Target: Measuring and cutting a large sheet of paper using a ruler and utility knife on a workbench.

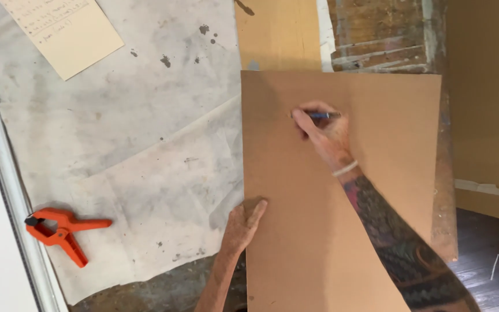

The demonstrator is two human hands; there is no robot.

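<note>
Head view, looking straight down: a large brown board (342,190) lies flat over a paint-streaked wooden bench (388,34), its left edge overlapping a stained grey cloth (116,133).

The right hand (324,133) is curled closed around a blue pen (321,115), held near the upper middle of the board with the tip pointing left and seemingly touching the surface. A pale band circles that wrist.

The left hand (245,222) lies mostly open and flat, fingers together, pressing down at the board's left edge, partly on the board and partly on the cloth.

The board looks thin, smooth and light, probably hardboard or heavy card: stiff enough to lie flat, yet likely to bow if lifted by one corner, and likely to slide on the cloth unless pressed. The long edges, taken with both hands well apart, seem the best holds; the corners look as if they would dent.

An orange spring clamp (62,231) rests on the cloth at lower left, well apart from both hands, beside a metal rail (7,173). A cream sheet of paper (64,29) with handwriting lies at upper left, and another brown panel (486,104) stands at the right.
</note>
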